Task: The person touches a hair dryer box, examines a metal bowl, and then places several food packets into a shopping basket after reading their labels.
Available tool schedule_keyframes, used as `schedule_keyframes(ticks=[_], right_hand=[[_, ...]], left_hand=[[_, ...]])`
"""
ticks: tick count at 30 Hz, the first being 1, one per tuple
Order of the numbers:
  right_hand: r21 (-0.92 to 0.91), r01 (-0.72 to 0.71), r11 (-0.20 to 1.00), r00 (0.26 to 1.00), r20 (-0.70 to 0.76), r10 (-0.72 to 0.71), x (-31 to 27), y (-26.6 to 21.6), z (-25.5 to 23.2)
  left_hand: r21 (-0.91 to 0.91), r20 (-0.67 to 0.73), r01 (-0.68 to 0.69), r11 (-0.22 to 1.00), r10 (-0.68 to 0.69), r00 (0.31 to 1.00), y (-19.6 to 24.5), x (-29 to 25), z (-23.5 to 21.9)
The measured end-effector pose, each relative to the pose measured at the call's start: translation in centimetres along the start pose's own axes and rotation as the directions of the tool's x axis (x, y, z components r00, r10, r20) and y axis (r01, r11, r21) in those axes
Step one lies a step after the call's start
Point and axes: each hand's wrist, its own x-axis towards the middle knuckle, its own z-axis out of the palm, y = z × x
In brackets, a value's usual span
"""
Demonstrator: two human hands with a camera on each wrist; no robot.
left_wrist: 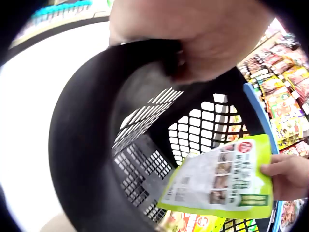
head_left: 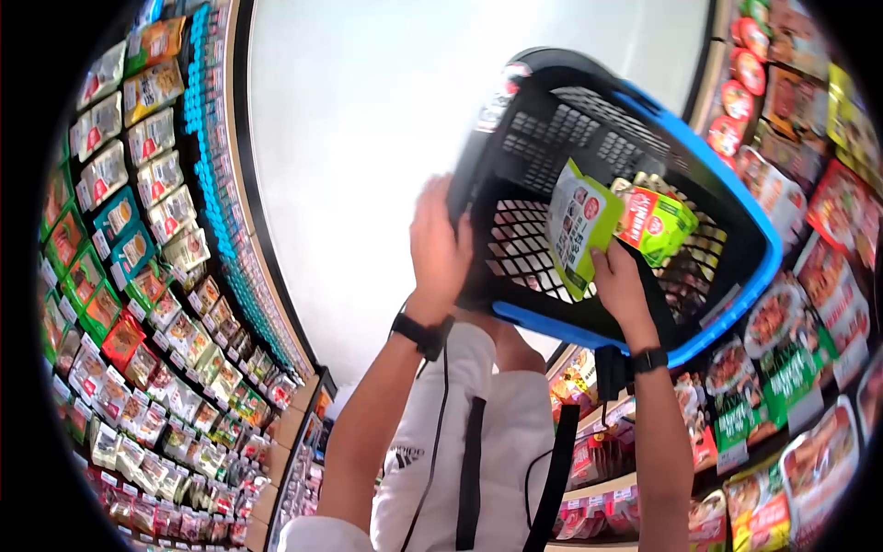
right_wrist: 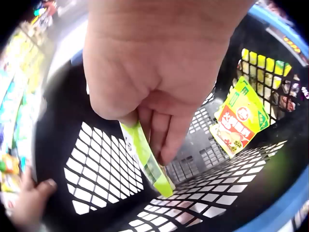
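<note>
A black basket with a blue rim [head_left: 773, 235] is tilted in front of the person. At its black side edge, the left hand [head_left: 440, 248] grips the basket; in the left wrist view this hand [left_wrist: 193, 34] covers part of a wide black band [left_wrist: 79, 130]. The right hand [head_left: 624, 285] reaches inside, pinching a green-and-white pouch [head_left: 581, 225] by its edge. From the right wrist view, the right hand [right_wrist: 154, 72] has thumb and fingers on either side of the pouch [right_wrist: 147, 157]. A red-and-green packet [head_left: 648, 224] lies in the basket beside it.
Shelves of packaged food [head_left: 152, 304] line the left side. More packets [head_left: 782, 313] fill the shelves at the right, close to the basket. A pale floor [head_left: 349, 120] lies between them. The person wears a white top [head_left: 515, 432] with black straps.
</note>
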Motion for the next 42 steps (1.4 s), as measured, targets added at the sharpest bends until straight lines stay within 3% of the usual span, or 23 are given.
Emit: schedule_keyframes(ticks=[2, 4, 8, 10, 12, 13, 16, 18, 20, 21, 22, 24, 25, 29, 30, 34, 35, 36, 38, 39, 40, 41, 42], right_hand=[[0.141, -0.209, 0.968, 0.978, 0.046, 0.204, -6.1, -3.3, -5.5], [0.524, -0.084, 0.848, 0.979, -0.115, 0.168, -12.4, -8.0, -9.6], [0.531, 0.016, 0.847, 0.948, -0.277, 0.156, -27.0, -11.2, -15.8], [0.856, 0.216, 0.469, 0.927, -0.331, 0.177, -33.7, -11.7, -17.8], [0.834, 0.413, 0.367, 0.828, -0.511, 0.231, -40.9, -14.9, -20.5], [0.839, 0.422, 0.344, 0.718, -0.541, 0.438, -44.1, -15.4, -21.1], [0.796, 0.576, 0.185, 0.708, -0.599, 0.374, -52.1, -15.0, -22.8], [0.758, 0.652, -0.025, 0.705, -0.595, 0.386, -55.9, -13.8, -22.9], [0.75, 0.653, -0.105, 0.737, -0.598, 0.314, -58.9, -11.7, -22.6], [0.697, 0.704, -0.136, 0.71, -0.688, 0.152, -60.1, -10.2, -22.2], [0.502, 0.84, 0.208, 0.48, -0.865, 0.147, -60.7, -9.1, -20.6], [0.219, 0.731, 0.646, 0.209, -0.973, 0.094, -63.1, -9.4, -18.9], [0.232, 0.746, 0.625, 0.213, -0.971, 0.106, -63.8, -8.4, -18.6], [0.229, 0.85, 0.474, 0.213, -0.973, 0.088, -65.7, -7.3, -17.7], [0.186, 0.836, 0.517, 0.176, -0.982, 0.07, -66.0, -7.3, -17.6], [0.233, 0.917, 0.324, 0.204, -0.972, 0.121, -67.7, -8.4, -17.1], [0.207, 0.913, 0.351, 0.153, -0.973, 0.176, -67.3, -8.3, -16.6], [0.265, 0.924, 0.276, 0.207, -0.953, 0.222, -67.7, -7.9, -16.5], [0.565, 0.802, -0.192, 0.596, -0.776, 0.206, -68.5, -6.6, -17.5], [0.605, 0.745, -0.28, 0.661, -0.724, 0.197, -68.6, -6.1, -17.1], [0.569, 0.81, -0.143, 0.585, -0.766, 0.268, -68.5, -5.8, -16.0], [0.541, 0.836, -0.088, 0.534, -0.765, 0.36, -68.0, -6.0, -14.9], [0.519, 0.854, -0.031, 0.475, -0.756, 0.45, -67.4, -6.8, -13.9]], left_hand=[[0.021, 0.003, -0.002, 1.0, 0.002, 1.0, 3.5, -1.3, -1.6], [-0.084, -0.035, -0.156, 0.984, 0.154, 0.988, 8.1, -2.7, -3.6], [-0.324, 0.366, -0.481, 0.814, 0.577, 0.73, 19.1, -8.6, -8.6], [-0.472, 0.345, -0.481, 0.739, 0.656, 0.671, 23.7, -10.7, -10.5], [-0.765, 0.457, 0.045, 0.642, 0.492, 0.741, 28.1, -13.5, -11.9], [-0.801, 0.44, 0.006, 0.599, 0.581, 0.685, 30.4, -14.9, -13.0], [-0.812, 0.252, -0.445, 0.378, 0.914, 0.317, 36.2, -19.9, -15.4], [-0.862, 0.108, -0.444, 0.246, 0.944, 0.313, 39.0, -25.1, -15.8], [-0.978, 0.207, 0.105, 0.18, 0.789, 0.578, 41.1, -30.7, -16.3], [-0.962, 0.272, 0.178, 0.207, 0.77, 0.576, 41.4, -31.6, -16.3], [-0.93, 0.358, 0.272, 0.247, 0.775, 0.521, 42.0, -33.3, -17.5], [-0.913, 0.406, 0.185, 0.363, 0.784, 0.469, 41.8, -35.2, -17.6], [-0.914, 0.403, 0.204, 0.35, 0.743, 0.534, 41.9, -36.8, -17.9], [-0.894, 0.449, 0.269, 0.359, 0.693, 0.565, 42.6, -40.5, -19.7], [-0.891, 0.454, 0.25, 0.38, 0.713, 0.534, 42.8, -40.7, -19.9], [-0.872, 0.485, 0.217, 0.438, 0.715, 0.504, 42.0, -41.8, -20.6], [-0.875, 0.479, 0.207, 0.437, 0.718, 0.505, 42.4, -41.6, -20.4], [-0.876, 0.475, 0.2, 0.439, 0.718, 0.509, 42.8, -41.5, -20.3], [-0.785, 0.605, 0.271, 0.557, 0.594, 0.531, 43.3, -41.3, -20.5], [-0.831, 0.514, 0.132, 0.541, 0.654, 0.556, 42.7, -41.3, -19.6], [-0.861, 0.416, -0.012, 0.509, 0.716, 0.561, 42.0, -41.3, -18.7], [-0.806, 0.433, -0.197, 0.558, 0.783, 0.447, 41.4, -41.3, -18.7], [-0.733, 0.514, -0.366, 0.574, 0.819, 0.254, 41.3, -41.5, -19.0]])
